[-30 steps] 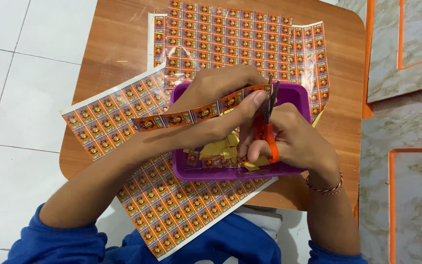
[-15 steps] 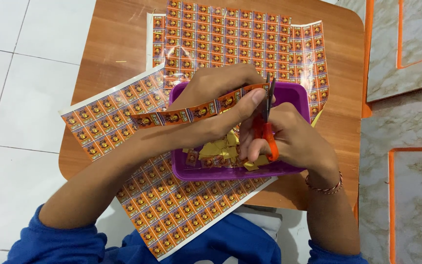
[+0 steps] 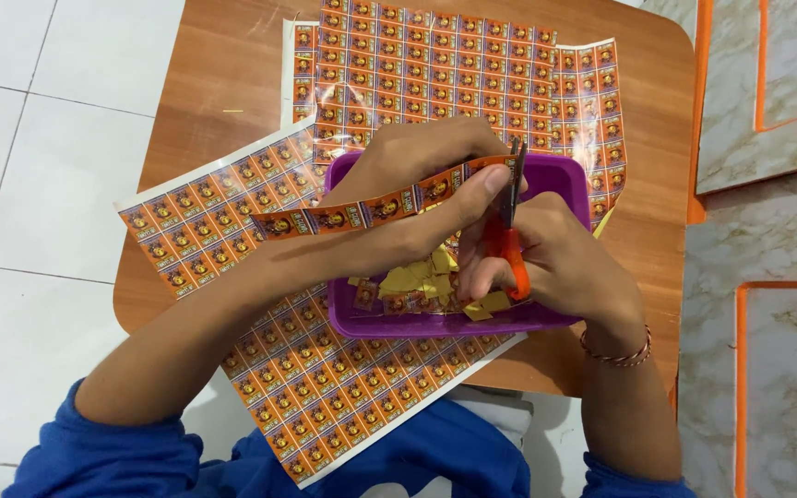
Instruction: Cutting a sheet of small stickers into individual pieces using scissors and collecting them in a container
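Strip of printed labels held over purple tray, scissors at its end.

The left hand [image 3: 417,198] pinches the label strip [image 3: 371,210] above the purple tray [image 3: 565,175]. The right hand [image 3: 555,267] grips orange-handled scissors [image 3: 509,231], blades at the strip's right end. Cut yellow pieces [image 3: 422,277] lie in the tray below both hands.

Home interior is indicated: small wooden table [image 3: 214,101] set on white tiled floor [image 3: 39,166], marble-pattern tiles [image 3: 786,231] (orange-trimmed) seen beside it; no shop or lab fittings.
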